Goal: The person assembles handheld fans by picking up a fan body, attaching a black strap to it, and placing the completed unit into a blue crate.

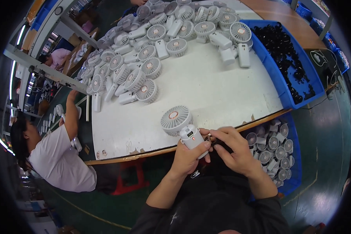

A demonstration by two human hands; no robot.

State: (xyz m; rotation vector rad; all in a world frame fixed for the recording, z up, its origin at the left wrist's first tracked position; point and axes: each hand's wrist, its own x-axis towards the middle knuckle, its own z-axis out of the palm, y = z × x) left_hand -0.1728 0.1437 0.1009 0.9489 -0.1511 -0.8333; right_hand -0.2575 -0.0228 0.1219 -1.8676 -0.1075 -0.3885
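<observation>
My left hand (186, 158) is wrapped around the handle of a white handheld fan (176, 119). The round grille with an orange centre points away from me, over the table's near edge, and a small dark display with a red light below it shows on the body. Close against the handle's right side, my right hand (236, 150) is closed in a pinch. A small dark piece shows between its fingertips and the fan, too small to name. The fingers of my left hand hide part of the handle.
Many white handheld fans (146, 90) are heaped across the white table (210, 85). A blue bin (267, 64) of small black pieces stands at the right. Below the edge, a blue crate (296, 156) holds more fans. A co-worker (60, 162) sits at the left, near a red stool (132, 177).
</observation>
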